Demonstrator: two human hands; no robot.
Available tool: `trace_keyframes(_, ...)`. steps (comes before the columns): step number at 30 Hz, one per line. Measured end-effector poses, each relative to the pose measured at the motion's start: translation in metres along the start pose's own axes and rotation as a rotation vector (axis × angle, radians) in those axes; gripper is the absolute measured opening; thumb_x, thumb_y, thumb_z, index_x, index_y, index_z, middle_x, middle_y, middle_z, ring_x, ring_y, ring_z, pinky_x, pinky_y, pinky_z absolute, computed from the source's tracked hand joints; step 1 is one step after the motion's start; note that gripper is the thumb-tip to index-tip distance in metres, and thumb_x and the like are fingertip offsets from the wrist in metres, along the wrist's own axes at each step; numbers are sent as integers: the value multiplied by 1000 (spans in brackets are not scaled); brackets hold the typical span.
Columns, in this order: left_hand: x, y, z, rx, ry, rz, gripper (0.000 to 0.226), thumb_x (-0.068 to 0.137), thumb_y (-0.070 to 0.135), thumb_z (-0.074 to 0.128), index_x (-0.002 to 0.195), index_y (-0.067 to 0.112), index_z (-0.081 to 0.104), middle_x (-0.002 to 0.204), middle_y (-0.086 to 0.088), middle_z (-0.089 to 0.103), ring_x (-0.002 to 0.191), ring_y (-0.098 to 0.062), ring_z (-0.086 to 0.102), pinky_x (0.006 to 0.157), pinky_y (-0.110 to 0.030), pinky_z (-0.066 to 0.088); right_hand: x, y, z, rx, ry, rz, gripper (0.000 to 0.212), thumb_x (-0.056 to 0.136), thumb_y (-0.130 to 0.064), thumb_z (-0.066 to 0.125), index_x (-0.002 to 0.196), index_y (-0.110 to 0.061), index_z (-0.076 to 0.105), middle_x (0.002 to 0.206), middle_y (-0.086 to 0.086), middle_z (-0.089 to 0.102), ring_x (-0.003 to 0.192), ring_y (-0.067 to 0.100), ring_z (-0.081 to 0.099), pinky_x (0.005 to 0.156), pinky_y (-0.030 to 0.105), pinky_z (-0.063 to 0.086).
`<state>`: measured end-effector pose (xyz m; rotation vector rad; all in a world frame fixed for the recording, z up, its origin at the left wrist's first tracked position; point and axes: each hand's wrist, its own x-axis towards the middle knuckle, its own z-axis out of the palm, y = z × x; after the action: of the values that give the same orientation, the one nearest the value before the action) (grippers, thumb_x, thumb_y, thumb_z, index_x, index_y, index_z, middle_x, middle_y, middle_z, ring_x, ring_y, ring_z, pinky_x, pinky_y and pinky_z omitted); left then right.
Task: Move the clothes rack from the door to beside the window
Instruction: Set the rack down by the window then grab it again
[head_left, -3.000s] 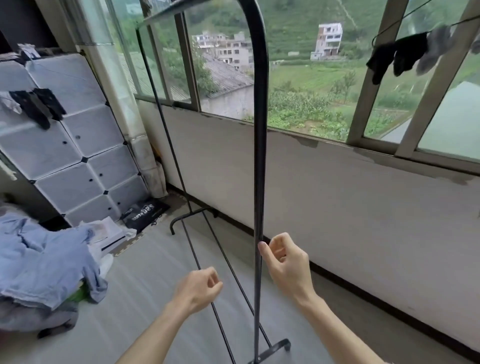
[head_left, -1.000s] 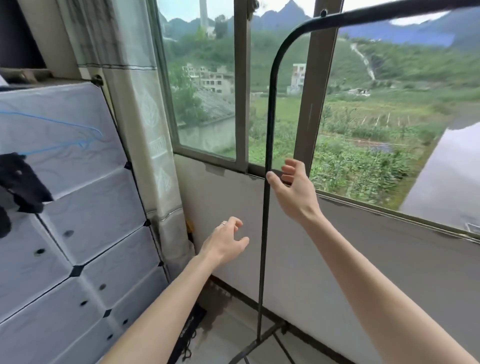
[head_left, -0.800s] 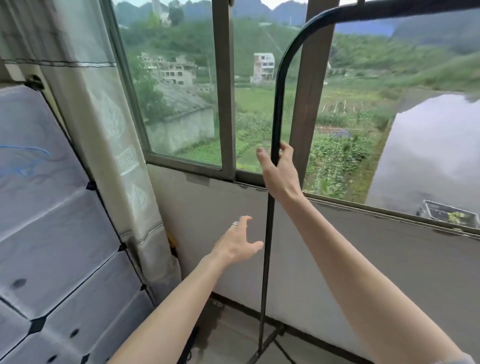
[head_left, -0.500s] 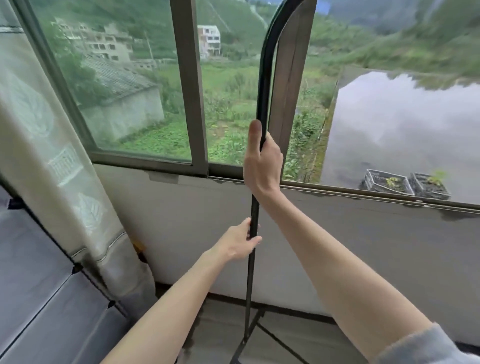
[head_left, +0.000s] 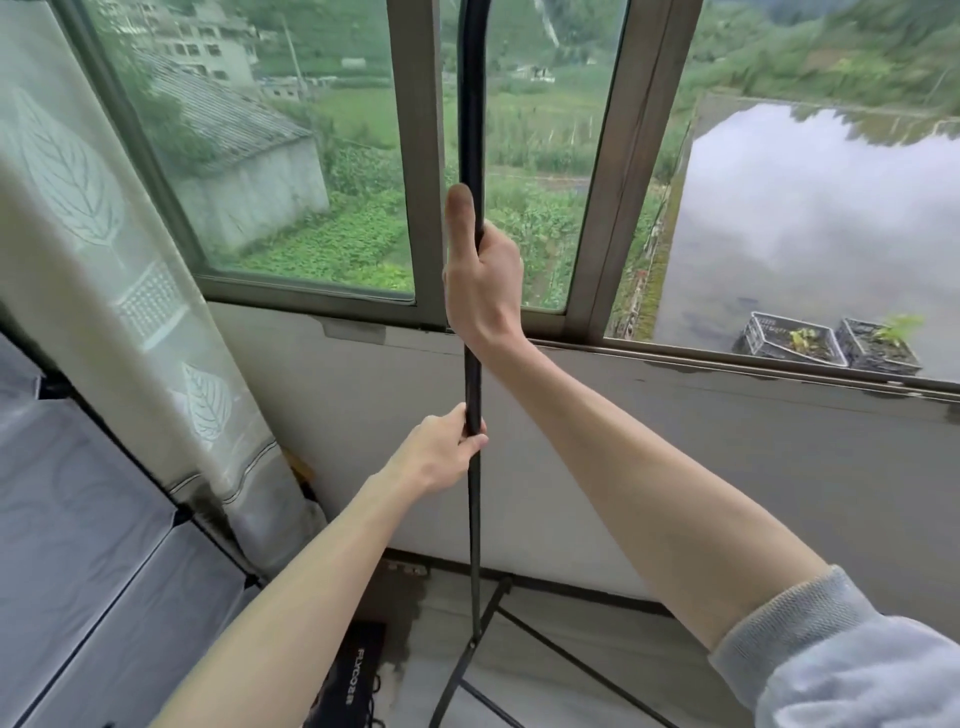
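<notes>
Clothes rack (head_left: 471, 130) upright: left hand (head_left: 439, 457) now closed on it too (previously loose), right hand (head_left: 480, 275) gripping above.

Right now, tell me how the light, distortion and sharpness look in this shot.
Head view: soft overcast daylight through the window, no hard shadows; wide-angle bending at the edges; both hands, right hand and left hand, and the rack pole fairly sharp; slight softness in the curtain.

We are in a home, probably a bedroom or enclosed balcony: a leaf-patterned curtain (head_left: 130, 291) hangs by a sliding window (head_left: 415, 156), modular plastic storage cubes (head_left: 78, 545) stand left, and a clothes rack (head_left: 471, 493) stands on the floor (head_left: 571, 691).
</notes>
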<state>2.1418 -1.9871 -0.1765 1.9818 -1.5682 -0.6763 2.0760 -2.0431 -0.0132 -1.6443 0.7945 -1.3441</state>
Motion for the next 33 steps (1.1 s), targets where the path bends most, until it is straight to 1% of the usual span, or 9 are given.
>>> trace_keyframes(8,-3,-39,-40,37,56,-88,9,97,33,56,104,26,57,100,-2,69,91,-21,65,86,-36,53,2,-5,59,17,-78,15,57,98,-56,46,58,-20,29,47,-11,34,46,10,32,53,31,29)
trace_keyframes(17,-5,-51,-59,22,114,-143,9,98,32,54,106,27,56,103,-4,69,95,-24,66,87,-39,53,13,-5,86,28,-144,10,56,99,-57,42,63,-17,32,57,4,42,56,19,41,60,37,35)
trace_keyframes(20,-7,-50,-57,5,114,-154,10,99,33,53,106,26,55,104,-5,68,95,-26,65,89,-42,53,15,-4,82,-8,-186,20,58,94,-68,38,65,-18,33,60,4,44,60,23,46,62,39,39)
trace_keyframes(22,-9,-50,-55,4,113,-158,10,99,33,52,106,26,54,103,-6,68,96,-27,65,88,-42,52,14,-4,76,-43,-251,27,61,90,-75,37,68,-18,37,60,3,48,58,24,51,66,45,48)
trace_keyframes(25,-16,-49,-48,125,116,-173,27,101,39,47,121,22,50,105,-6,69,96,-29,66,84,-44,54,8,-6,62,-138,-362,-5,56,98,-64,37,76,-14,50,60,-2,63,61,19,68,79,45,56)
trace_keyframes(27,-22,-49,-42,260,146,-196,36,101,45,40,127,20,46,108,-7,70,96,-32,67,79,-43,54,1,-6,47,-247,-420,-49,52,100,-58,38,87,-13,59,75,-2,72,75,18,71,81,38,53)
trace_keyframes(29,-31,-51,-38,374,165,-210,34,101,45,39,123,21,48,110,-7,70,98,-33,66,77,-41,50,-5,0,29,-343,-458,-87,42,102,-49,43,101,-11,63,92,-3,71,84,17,67,79,33,49)
trace_keyframes(31,-44,-53,-32,457,120,-222,30,99,41,42,119,22,53,112,-6,70,100,-32,65,77,-39,49,-16,11,1,-350,-452,-75,27,101,-34,53,113,-13,64,100,-3,68,91,14,66,84,30,51)
trace_keyframes(33,-59,-54,-21,456,59,-231,28,97,40,43,115,28,60,114,-2,71,99,-28,65,81,-39,53,-34,31,-33,-361,-393,-60,22,98,-26,59,116,-16,66,107,-3,72,99,13,68,90,29,52)
